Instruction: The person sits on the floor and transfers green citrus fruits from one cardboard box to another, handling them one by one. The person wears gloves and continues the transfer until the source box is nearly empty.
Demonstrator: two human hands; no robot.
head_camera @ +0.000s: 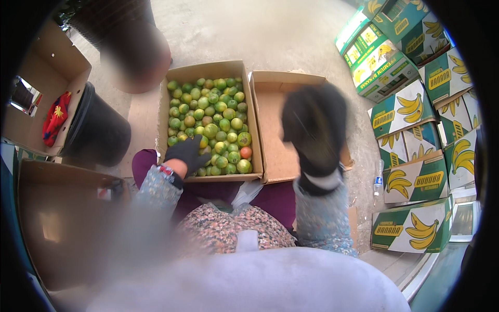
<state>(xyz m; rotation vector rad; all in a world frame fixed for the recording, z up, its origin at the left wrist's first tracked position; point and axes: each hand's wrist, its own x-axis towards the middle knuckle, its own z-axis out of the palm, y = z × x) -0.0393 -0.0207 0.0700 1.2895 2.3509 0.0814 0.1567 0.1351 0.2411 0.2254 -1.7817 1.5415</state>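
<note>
A cardboard box (210, 179) full of mostly green, round tomatoes (211, 131) lies before me, with one reddish tomato (246, 152) near its right wall. My left hand (188, 155), in a dark glove, rests on the tomatoes at the box's front left corner; whether its fingers grip one is hidden. Touching the full box on its right is a shallower cardboard box (273, 113), whose visible floor is bare. My right hand (315, 121), also dark-gloved and blurred, is raised over the right side of that box. Its fingers and anything in them cannot be made out.
Stacked banana cartons (415, 181) line the right side, beside a plastic bottle (378, 179) on the floor. At the left are a black bucket (99, 128), an open carton (62, 74) with a red patterned cloth (57, 119), and another open box (70, 171). Dark stacked containers (113, 27) stand at upper left.
</note>
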